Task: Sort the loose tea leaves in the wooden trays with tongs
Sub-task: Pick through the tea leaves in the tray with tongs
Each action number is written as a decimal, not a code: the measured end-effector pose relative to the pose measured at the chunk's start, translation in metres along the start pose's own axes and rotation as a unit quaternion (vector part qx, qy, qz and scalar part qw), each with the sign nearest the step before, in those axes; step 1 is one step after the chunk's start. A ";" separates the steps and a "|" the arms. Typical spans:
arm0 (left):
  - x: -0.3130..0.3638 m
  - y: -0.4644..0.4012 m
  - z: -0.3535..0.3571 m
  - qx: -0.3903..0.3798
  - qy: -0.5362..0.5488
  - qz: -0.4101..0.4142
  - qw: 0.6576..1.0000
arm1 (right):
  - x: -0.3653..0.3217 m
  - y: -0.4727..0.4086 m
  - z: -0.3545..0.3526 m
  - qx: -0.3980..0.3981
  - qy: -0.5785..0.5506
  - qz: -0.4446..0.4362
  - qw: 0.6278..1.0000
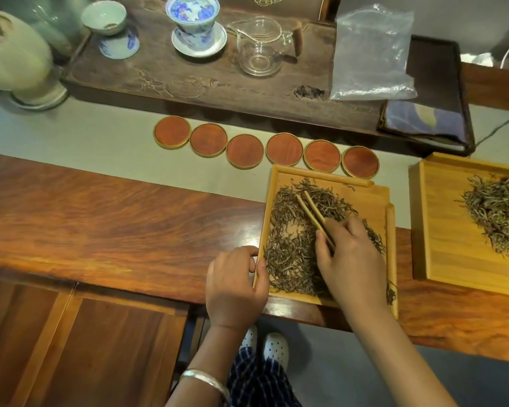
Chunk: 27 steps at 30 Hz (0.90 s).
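A light wooden tray (373,201) lies at the table's front edge, spread with loose dark tea leaves (288,251). My right hand (353,259) is over the tray's right half, gripping bamboo tongs (312,210). The tong tips point up-left, slightly apart, resting among the leaves. My left hand (232,286) grips the tray's left rim, thumb inside the edge. A second wooden tray (441,230) stands to the right, holding a heap of paler tea leaves (500,212).
Several round reddish coasters (284,149) line up just behind the near tray. Beyond them a dark carved tea board (194,80) carries a blue-and-white lidded cup (192,23), a glass pitcher (259,45) and a plastic bag (370,54). A pale vase (15,54) stands far left.
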<state>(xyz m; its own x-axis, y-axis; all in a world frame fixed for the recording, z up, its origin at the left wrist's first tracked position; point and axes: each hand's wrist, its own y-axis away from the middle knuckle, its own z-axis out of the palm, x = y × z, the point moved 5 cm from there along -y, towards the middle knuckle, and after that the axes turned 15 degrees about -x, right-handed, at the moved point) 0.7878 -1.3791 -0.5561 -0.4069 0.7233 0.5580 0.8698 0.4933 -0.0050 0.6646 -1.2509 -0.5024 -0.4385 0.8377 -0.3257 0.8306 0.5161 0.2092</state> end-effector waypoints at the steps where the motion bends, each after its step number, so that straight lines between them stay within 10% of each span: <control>1: 0.000 0.000 0.000 0.006 -0.007 0.004 1.000 | -0.002 -0.004 0.000 -0.001 0.003 0.000 1.000; 27: -0.001 0.002 0.003 0.016 -0.017 0.011 1.000 | -0.008 0.029 0.014 -0.027 -0.014 -0.056 0.998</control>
<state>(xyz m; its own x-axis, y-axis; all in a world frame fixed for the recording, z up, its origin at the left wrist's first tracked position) 0.7890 -1.3770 -0.5595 -0.3983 0.7497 0.5285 0.8690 0.4928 -0.0441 0.6968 -1.2451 -0.5063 -0.5170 0.7697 -0.3746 0.7573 0.6153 0.2190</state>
